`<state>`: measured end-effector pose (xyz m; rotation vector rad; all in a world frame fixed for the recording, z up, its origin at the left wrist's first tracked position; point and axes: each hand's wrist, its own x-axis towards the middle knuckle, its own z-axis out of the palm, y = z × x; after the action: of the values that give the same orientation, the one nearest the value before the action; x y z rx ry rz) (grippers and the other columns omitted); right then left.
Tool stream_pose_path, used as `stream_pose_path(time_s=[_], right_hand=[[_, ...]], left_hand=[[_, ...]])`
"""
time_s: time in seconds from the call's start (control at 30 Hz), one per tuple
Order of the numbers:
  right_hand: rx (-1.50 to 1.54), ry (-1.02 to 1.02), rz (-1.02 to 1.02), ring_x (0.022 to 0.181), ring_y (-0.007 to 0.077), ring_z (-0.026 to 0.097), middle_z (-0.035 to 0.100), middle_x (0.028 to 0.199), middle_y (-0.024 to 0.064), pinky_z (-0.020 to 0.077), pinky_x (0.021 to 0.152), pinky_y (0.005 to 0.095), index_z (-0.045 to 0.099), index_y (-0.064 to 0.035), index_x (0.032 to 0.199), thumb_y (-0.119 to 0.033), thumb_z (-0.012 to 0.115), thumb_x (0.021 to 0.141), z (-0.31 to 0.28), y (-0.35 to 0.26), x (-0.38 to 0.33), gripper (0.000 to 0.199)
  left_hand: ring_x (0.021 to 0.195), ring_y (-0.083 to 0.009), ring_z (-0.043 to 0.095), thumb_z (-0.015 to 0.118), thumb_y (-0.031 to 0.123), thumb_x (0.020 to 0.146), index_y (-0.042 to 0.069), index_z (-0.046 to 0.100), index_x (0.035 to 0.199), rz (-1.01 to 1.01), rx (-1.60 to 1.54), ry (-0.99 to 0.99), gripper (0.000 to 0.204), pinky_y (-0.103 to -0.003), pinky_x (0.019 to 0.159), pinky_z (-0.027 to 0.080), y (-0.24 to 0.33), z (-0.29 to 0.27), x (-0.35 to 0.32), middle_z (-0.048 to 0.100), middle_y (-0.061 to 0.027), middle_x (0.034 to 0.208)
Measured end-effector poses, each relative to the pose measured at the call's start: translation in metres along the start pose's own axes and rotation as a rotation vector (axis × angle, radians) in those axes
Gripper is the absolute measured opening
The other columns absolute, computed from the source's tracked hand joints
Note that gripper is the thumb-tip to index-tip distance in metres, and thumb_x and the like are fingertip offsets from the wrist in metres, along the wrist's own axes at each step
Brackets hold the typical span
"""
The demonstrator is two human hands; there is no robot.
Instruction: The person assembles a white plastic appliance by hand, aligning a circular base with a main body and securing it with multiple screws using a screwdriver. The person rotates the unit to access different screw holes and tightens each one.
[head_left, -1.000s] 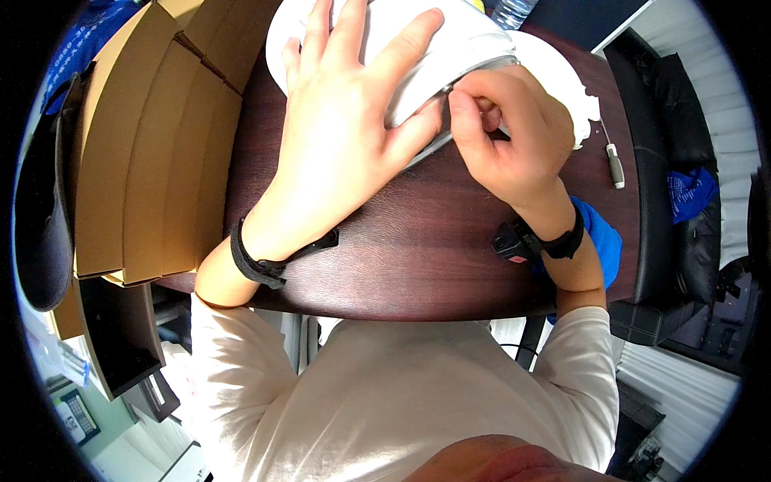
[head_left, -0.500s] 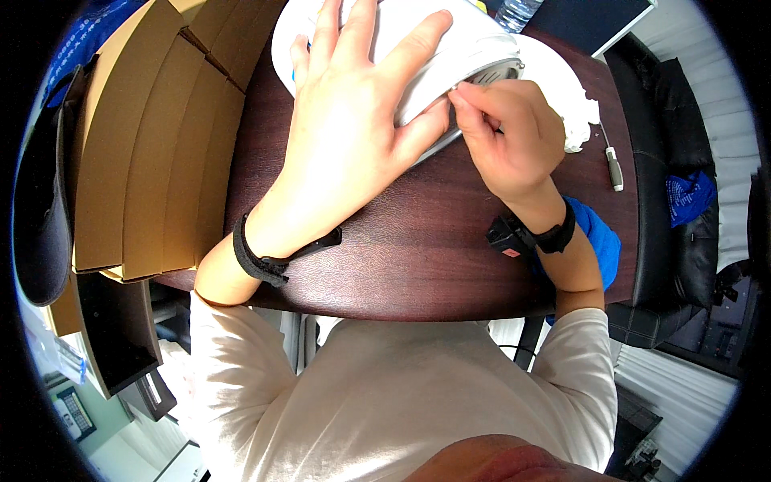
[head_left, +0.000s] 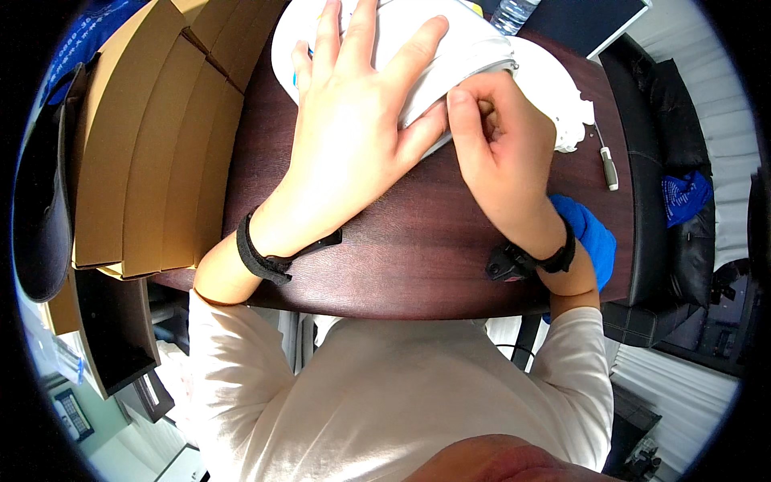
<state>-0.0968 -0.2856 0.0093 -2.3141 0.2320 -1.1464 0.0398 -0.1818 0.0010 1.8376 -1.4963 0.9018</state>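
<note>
A white fabric piece (head_left: 482,56) lies at the far edge of the dark wooden counter (head_left: 418,241), and both hands work on it there. The left hand (head_left: 353,136) lies flat and spread on top of the fabric, palm down, fingers splayed toward the far side, thumb angled toward the other hand; its grip is wide and it clasps nothing, only pressing the cloth onto the counter. The right hand (head_left: 502,153) sits just beside it on the near right edge of the fabric, curled tight, its grip narrow with the thumb and bent fingers pinched on the fabric's grey-trimmed edge (head_left: 490,64), so the cloth runs from under the left palm straight into the right hand's pinch. Each wrist wears a black strap (head_left: 261,257). To the right of the fabric, a crumpled white bit of it (head_left: 570,128) trails off toward a small grey stick-shaped thing on a thin cord (head_left: 610,165). Near the right wrist, a blue cloth (head_left: 590,233) lies on the counter's right edge. Left of the fabric, stacked flat cardboard boxes (head_left: 152,145) lean along the counter's left side. Beyond the fabric stands a clear bottle (head_left: 514,12).
</note>
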Motion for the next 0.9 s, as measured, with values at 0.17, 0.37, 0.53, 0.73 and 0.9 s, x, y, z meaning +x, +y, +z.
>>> stream_pose_path(time_s=[0.17,0.37,0.53,0.73,0.9], right_hand=[[-0.228,-0.027,-0.271,0.06,0.0196,0.063,0.06,0.075,0.0028,0.0479,0.051,0.031,0.065,-0.0116,0.096,-0.009,0.074,0.079,-0.024,0.005,0.011,0.02],[-0.254,0.006,-0.386,0.059,0.0228,0.061,0.06,0.076,0.0032,0.0467,0.051,0.0322,0.065,-0.012,0.095,-0.008,0.075,0.078,-0.017,0.012,0.01,0.019],[-0.22,0.072,-0.422,0.058,0.0227,0.062,0.061,0.075,0.0037,0.0473,0.05,0.0325,0.064,-0.0106,0.094,-0.009,0.075,0.078,-0.012,0.016,0.008,0.019],[-0.167,0.11,-0.274,0.056,0.0224,0.062,0.062,0.073,0.0057,0.0476,0.049,0.0323,0.064,-0.0091,0.092,-0.007,0.075,0.08,-0.001,0.009,0.0,0.017],[-0.133,0.13,-0.11,0.052,0.0222,0.061,0.061,0.065,0.0058,0.0465,0.047,0.0322,0.062,-0.008,0.092,-0.008,0.074,0.083,0.003,-0.002,-0.006,0.014]], left_hand=[[0.135,-0.0531,0.033,0.07,0.027,0.078,0.023,0.054,0.14,-0.074,0.006,-0.077,0.063,-0.057,0.112,0.026,0.011,-0.011,0.003,0.037,-0.0285,0.148],[0.135,-0.0534,0.032,0.07,0.028,0.078,0.023,0.054,0.139,-0.067,-0.091,-0.04,0.064,-0.058,0.111,0.025,0.014,-0.017,0.004,0.037,-0.0282,0.148],[0.134,-0.0535,0.033,0.07,0.028,0.077,0.023,0.054,0.139,-0.054,0.014,-0.051,0.064,-0.058,0.111,0.026,0.008,-0.008,0.002,0.037,-0.028,0.148],[0.133,-0.0538,0.034,0.07,0.027,0.077,0.023,0.054,0.14,0.042,-0.009,0.082,0.064,-0.058,0.11,0.027,-0.016,0.016,-0.007,0.037,-0.0283,0.147],[0.133,-0.0546,0.034,0.071,0.026,0.077,0.023,0.053,0.14,0.026,0.046,0.035,0.066,-0.06,0.109,0.027,-0.01,0.01,-0.007,0.037,-0.0293,0.146]])
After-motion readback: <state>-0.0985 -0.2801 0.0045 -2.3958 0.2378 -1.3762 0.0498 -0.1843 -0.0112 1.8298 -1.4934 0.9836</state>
